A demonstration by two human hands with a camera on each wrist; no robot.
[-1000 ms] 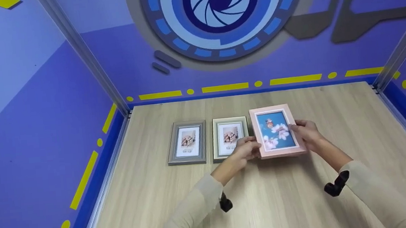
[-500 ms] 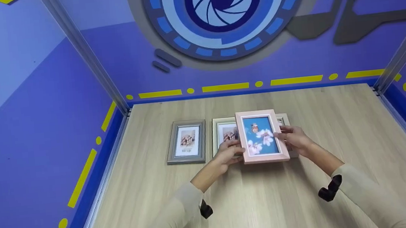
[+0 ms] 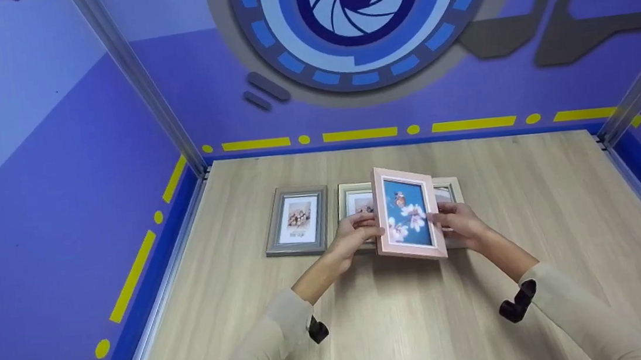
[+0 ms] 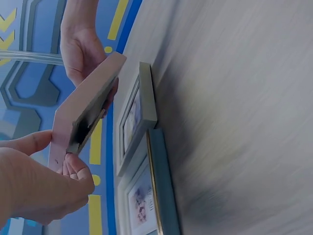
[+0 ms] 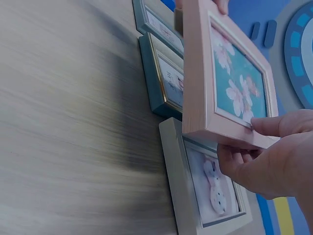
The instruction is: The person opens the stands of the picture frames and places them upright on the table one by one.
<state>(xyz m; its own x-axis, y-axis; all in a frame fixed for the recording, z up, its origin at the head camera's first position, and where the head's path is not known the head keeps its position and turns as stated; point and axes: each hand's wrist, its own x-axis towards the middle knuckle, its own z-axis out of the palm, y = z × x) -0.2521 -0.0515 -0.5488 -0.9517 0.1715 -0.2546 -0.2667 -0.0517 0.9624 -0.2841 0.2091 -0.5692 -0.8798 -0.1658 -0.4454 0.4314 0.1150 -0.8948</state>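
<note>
Above two pale frames (image 3: 356,201), the left hand (image 3: 352,237) and right hand (image 3: 460,224) grip the pink frame (image 3: 409,212); grey frame (image 3: 298,220) lies left; table (image 3: 416,323) meets back wall (image 3: 183,93).

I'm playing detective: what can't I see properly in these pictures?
Head view: most of the right frame, behind the pink frame.
Head view: grey frame's writing, too small.
Left wrist view: the pink frame's picture, facing away.
Left wrist view: middle frame, cut off by bottom edge.

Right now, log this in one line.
pink rectangular photo frame: raised, tilted; left hand, right hand: grip opposite sides; grey rectangular frame: flat on wood-grain table
</note>
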